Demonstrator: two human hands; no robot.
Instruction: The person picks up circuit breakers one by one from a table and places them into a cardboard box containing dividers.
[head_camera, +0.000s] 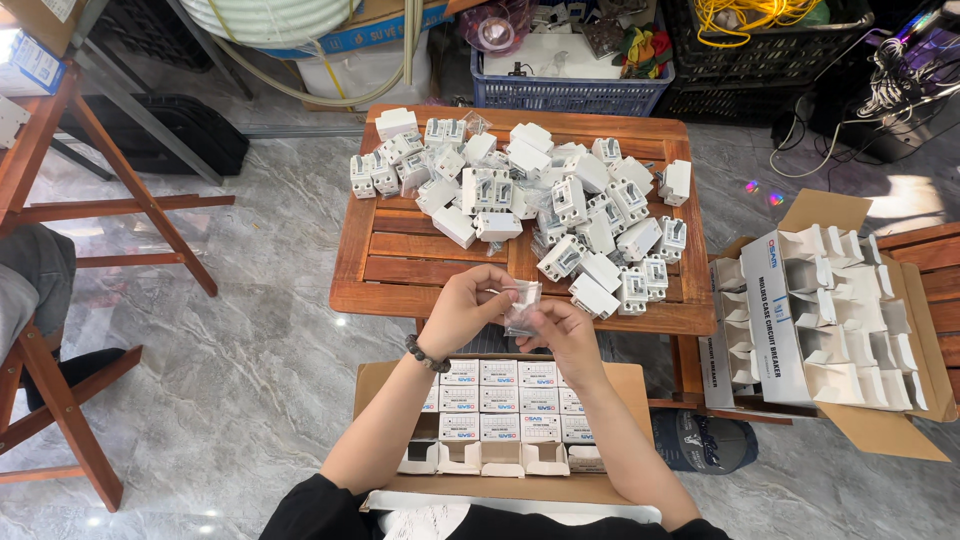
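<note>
Left hand (462, 306) and right hand (566, 335) both pinch small clear plastic bag (520, 306). Below: brown carton (625, 385) of white boxes (500, 400). Ahead: white breakers (560, 205) heaped on wooden table (400, 255).

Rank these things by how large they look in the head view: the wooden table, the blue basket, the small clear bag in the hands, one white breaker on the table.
1. wooden table
2. blue basket, though it is farther away
3. and 4. small clear bag and white breaker: look alike, unranked
</note>
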